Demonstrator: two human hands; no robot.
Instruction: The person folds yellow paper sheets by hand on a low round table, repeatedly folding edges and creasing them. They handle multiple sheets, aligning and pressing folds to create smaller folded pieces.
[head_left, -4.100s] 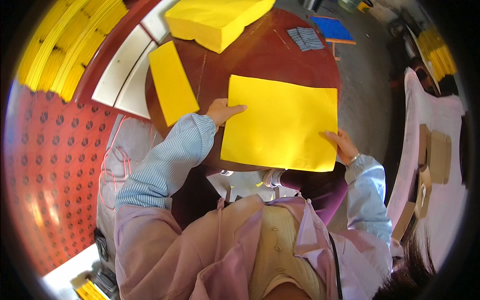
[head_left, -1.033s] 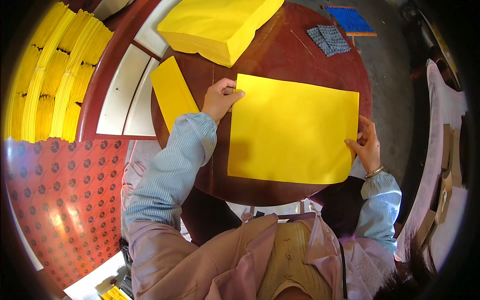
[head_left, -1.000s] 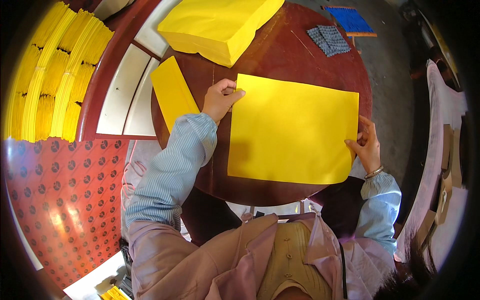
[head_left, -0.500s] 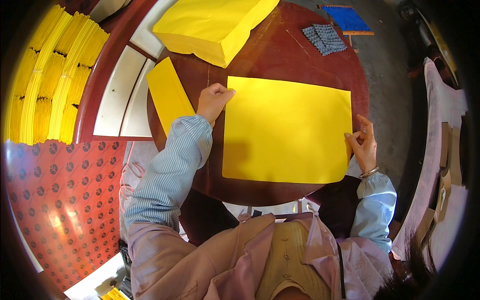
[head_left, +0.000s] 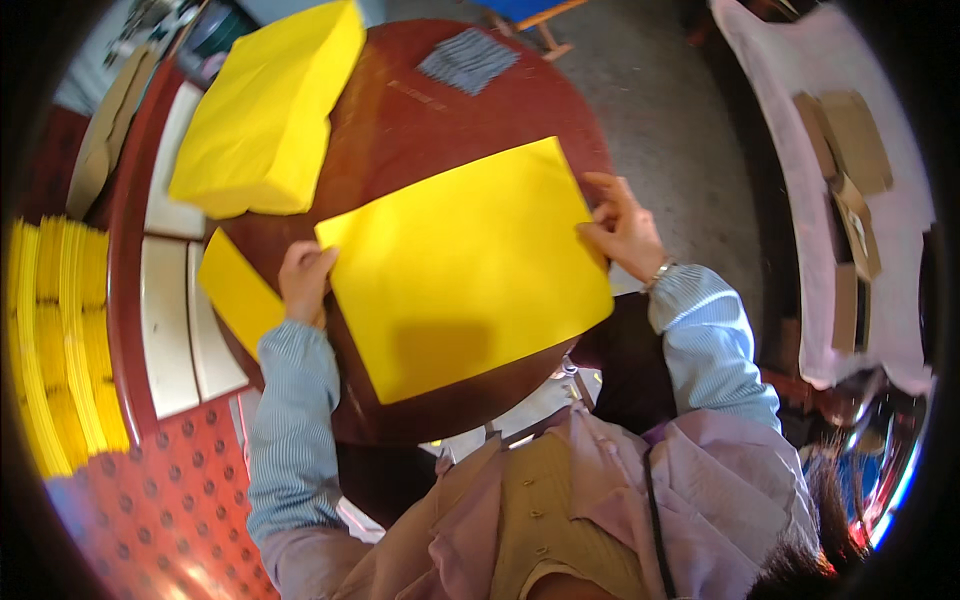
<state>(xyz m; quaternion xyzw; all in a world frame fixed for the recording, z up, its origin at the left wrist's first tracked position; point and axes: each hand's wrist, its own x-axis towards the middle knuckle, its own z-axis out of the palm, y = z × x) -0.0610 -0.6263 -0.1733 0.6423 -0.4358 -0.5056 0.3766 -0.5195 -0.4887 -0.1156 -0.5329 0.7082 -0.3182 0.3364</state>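
A flat yellow sheet (head_left: 460,270) with plain sides lies over the near part of the round dark red table (head_left: 400,130). My left hand (head_left: 305,275) pinches it by its upper left corner. At the middle of its right edge my right hand (head_left: 625,235) grips it between thumb and fingers, the other fingers loosely bent. A narrow folded yellow piece (head_left: 240,290) lies beside my left hand. Behind it stands a thick yellow stack (head_left: 260,110), its far end near the view's top edge.
A grey crinkled cloth (head_left: 468,60) lies at the table's far side. To the left, bundled yellow pieces (head_left: 65,350) stand beside a white-panelled red cabinet (head_left: 170,320). Cardboard boxes (head_left: 855,140) rest on a pink cloth-covered surface (head_left: 800,60) at the right. A blue-topped stool (head_left: 530,12) stands beyond the table.
The whole view has turned and shifted, so the table and stack appear farther left and the sheet slanted. Both hands still hold the sheet at about the same places.
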